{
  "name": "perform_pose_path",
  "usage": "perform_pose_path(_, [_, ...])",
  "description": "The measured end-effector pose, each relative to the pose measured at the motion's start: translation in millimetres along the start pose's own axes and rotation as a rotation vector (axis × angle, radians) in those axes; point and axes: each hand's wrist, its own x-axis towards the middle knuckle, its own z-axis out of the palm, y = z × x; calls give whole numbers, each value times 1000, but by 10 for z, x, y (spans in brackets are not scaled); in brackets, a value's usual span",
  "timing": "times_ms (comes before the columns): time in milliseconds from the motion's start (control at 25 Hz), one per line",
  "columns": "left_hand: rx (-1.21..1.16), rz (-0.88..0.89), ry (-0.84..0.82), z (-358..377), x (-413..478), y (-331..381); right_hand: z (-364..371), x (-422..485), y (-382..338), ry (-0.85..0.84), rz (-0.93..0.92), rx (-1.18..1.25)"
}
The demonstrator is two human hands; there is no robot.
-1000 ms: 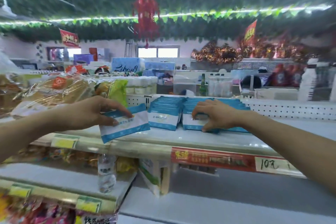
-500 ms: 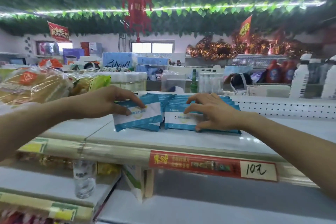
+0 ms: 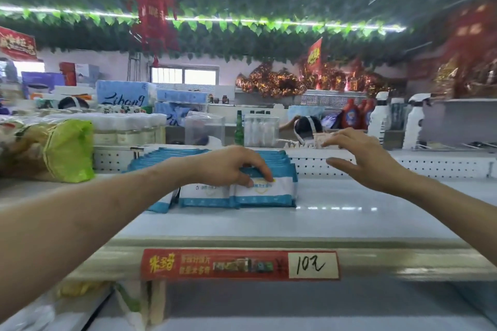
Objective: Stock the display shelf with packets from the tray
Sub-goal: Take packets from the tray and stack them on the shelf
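left hand (image 3: 231, 166) grip pinching front packet (image 3: 265, 192), hides its top edge; right hand (image 3: 363, 158) grip wide above shelf (image 3: 349, 217); packet print too blurry tbh

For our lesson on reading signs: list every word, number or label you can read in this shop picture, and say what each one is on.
"10元": handwritten on the white end of the price tag on the shelf edge.
"Libang": on the blue tissue pack at the back.
Too blurred to read: the red part of the price tag, the print on the packets, and the red banners.
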Motion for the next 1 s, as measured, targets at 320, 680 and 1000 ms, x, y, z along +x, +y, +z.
perform_pose_path(320, [159,39,-39,183,343,-61,-73,-69,142,-13,26,-1])
perform_pose_path(680, [328,24,101,34,-60,-8,-43,298,-534,-1,-76,107])
perform_pose_path(1000, [298,-440,426,-200,-2657,-215,665,690,-2926,-80,-584,455])
